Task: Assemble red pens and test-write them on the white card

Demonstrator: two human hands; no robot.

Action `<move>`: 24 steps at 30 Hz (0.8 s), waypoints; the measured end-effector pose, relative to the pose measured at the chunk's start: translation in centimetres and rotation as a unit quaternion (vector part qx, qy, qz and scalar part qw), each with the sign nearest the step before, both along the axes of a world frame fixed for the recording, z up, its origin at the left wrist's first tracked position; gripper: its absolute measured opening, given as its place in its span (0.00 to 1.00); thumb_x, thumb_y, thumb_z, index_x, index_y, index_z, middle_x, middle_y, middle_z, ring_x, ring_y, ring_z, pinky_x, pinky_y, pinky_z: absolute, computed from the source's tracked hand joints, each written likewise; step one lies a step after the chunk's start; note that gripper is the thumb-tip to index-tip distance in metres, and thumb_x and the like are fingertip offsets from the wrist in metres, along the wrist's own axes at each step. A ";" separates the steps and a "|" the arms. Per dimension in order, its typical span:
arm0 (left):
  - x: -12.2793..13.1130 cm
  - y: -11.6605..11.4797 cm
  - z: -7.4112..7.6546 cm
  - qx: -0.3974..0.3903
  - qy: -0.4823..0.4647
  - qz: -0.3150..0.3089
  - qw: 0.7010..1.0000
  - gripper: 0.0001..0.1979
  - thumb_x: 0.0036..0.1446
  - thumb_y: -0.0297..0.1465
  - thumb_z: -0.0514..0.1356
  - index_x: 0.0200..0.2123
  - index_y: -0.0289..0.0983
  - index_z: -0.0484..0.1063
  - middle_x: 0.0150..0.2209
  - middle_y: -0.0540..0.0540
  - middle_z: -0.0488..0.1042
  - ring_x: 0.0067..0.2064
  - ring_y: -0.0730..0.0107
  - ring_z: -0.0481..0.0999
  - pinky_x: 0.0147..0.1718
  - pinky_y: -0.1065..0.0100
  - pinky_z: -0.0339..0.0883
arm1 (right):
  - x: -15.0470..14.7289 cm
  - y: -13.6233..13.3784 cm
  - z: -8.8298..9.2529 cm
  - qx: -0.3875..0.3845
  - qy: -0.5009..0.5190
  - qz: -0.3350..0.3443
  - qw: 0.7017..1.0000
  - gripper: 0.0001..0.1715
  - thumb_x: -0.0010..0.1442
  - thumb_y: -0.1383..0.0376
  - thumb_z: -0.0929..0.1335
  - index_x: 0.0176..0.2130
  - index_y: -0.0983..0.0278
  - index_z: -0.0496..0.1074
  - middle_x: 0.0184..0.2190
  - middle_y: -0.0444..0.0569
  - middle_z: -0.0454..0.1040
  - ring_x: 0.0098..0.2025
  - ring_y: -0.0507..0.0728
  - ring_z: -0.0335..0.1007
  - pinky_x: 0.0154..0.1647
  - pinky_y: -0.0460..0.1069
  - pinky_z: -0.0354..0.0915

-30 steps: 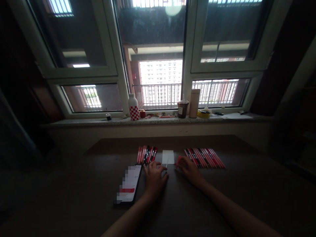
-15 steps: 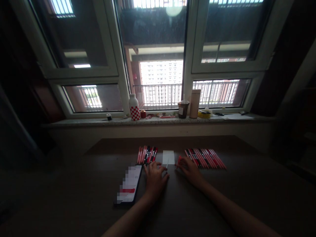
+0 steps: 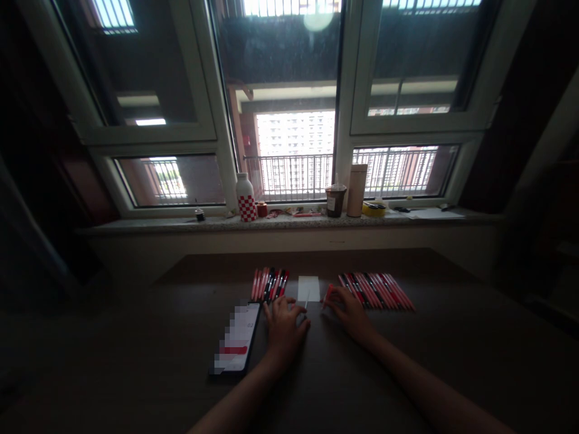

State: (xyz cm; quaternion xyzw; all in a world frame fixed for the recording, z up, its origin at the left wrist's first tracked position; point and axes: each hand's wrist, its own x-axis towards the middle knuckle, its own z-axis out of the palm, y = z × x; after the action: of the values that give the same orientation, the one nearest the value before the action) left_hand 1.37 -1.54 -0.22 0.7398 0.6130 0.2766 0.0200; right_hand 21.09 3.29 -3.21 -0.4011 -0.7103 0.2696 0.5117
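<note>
My left hand (image 3: 284, 328) rests on the dark table, palm down, its fingers spread and slightly bent. A thin white stick (image 3: 308, 300) lies just beyond its thumb side, partly over a white square of paper (image 3: 309, 288). To the right, my right hand (image 3: 347, 312) is closed, with thumb and fingertips around a small red piece (image 3: 330, 293) whose kind I cannot make out. Rows of red, pink and black pens lie on both sides: a left row (image 3: 270, 284) beyond my left hand and a right row (image 3: 376, 290) beside my right hand.
A phone (image 3: 237, 337) with a lit screen lies left of my left hand. On the windowsill (image 3: 289, 223) stand a checked bottle (image 3: 246, 199), a drink cup (image 3: 335, 201), a tall tumbler (image 3: 357, 190) and a yellow tape roll (image 3: 374, 209).
Both hands stay in nearly the same place. The number on the phone screen has changed, and the red piece in my right hand appears slightly brighter.
</note>
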 end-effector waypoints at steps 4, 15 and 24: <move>0.0 -0.1 0.2 -0.006 -0.007 -0.001 1.000 0.10 0.50 0.35 0.62 0.38 0.46 0.75 0.49 0.47 0.68 0.57 0.55 0.59 0.60 0.41 0.35 | 0.0 -0.1 0.0 0.008 -0.024 -0.008 1.000 0.11 0.59 0.60 0.65 0.42 0.62 0.67 0.42 0.51 0.67 0.42 0.57 0.73 0.48 0.55 0.68; 0.0 0.0 0.1 -0.009 -0.003 -0.005 1.000 0.10 0.51 0.36 0.61 0.39 0.46 0.75 0.50 0.46 0.67 0.58 0.54 0.58 0.60 0.41 0.34 | -0.1 -0.4 0.6 0.006 -0.013 -0.018 1.000 0.12 0.59 0.58 0.66 0.42 0.61 0.67 0.41 0.51 0.68 0.42 0.57 0.73 0.48 0.56 0.68; 0.0 -0.1 0.3 -0.008 -0.003 0.001 1.000 0.09 0.51 0.35 0.61 0.38 0.46 0.75 0.50 0.47 0.68 0.58 0.55 0.59 0.60 0.40 0.34 | -0.1 -0.3 0.4 -0.012 -0.067 -0.021 0.997 0.11 0.58 0.59 0.66 0.39 0.62 0.69 0.41 0.51 0.67 0.40 0.56 0.73 0.48 0.55 0.67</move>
State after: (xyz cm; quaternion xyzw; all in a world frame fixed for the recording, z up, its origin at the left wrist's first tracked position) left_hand 1.40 -1.69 0.05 0.7380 0.6159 0.2743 0.0278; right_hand 20.99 3.01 -2.83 -0.4393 -0.7312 0.2393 0.4638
